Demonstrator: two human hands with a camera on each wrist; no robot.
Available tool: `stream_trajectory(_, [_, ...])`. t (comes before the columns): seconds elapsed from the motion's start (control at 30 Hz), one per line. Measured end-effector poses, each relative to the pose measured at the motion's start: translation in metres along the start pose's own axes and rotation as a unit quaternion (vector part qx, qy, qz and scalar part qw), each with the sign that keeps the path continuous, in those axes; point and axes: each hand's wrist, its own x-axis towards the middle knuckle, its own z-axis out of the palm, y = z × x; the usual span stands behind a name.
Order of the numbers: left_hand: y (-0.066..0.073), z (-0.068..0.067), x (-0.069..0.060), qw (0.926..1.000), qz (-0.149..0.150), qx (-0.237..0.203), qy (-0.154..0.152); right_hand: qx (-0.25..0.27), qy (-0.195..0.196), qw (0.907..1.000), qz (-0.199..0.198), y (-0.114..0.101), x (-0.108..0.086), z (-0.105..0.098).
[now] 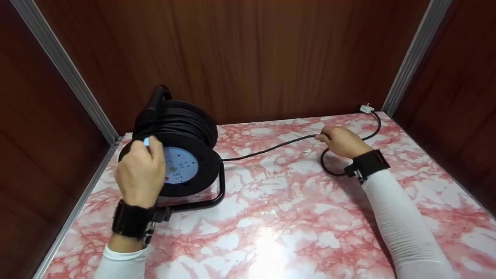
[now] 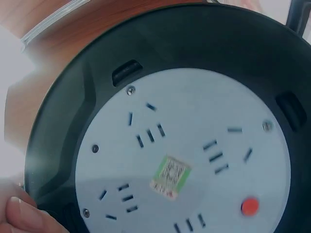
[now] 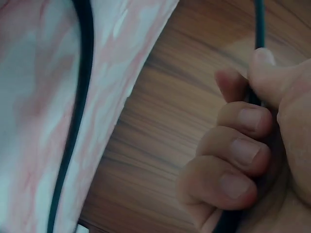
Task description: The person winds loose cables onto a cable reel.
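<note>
A black cable reel (image 1: 207, 166) with a pale blue socket face (image 2: 194, 107) stands on its tubular frame at the left of the table. My left hand (image 1: 140, 170) is curled around a light blue winding knob (image 1: 146, 142) at the reel's near left side; its lower part is hidden by the fingers. In the left wrist view only some fingertips (image 2: 24, 216) show at the lower left. Black cable (image 1: 271, 148) runs from the reel to my right hand (image 1: 343, 142), whose fingers wrap round it. In the right wrist view the cable (image 3: 260, 24) passes under the thumb and through the curled fingers.
Past my right hand the cable loops across the marbled table (image 1: 263, 217) to a white plug (image 1: 366, 109) at the far right corner. Another stretch hangs down beside the right sleeve (image 1: 403, 224). Brown wood-grain panels (image 1: 240, 58) enclose the back and both sides.
</note>
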Motion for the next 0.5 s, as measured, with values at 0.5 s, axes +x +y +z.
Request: stream_trajectory(0.5, [0.034,0.048,-0.021,0.9894,0.121,0.063,0.051,0.028,0.004,0.996,-0.085,-0.022,0.006,0.015])
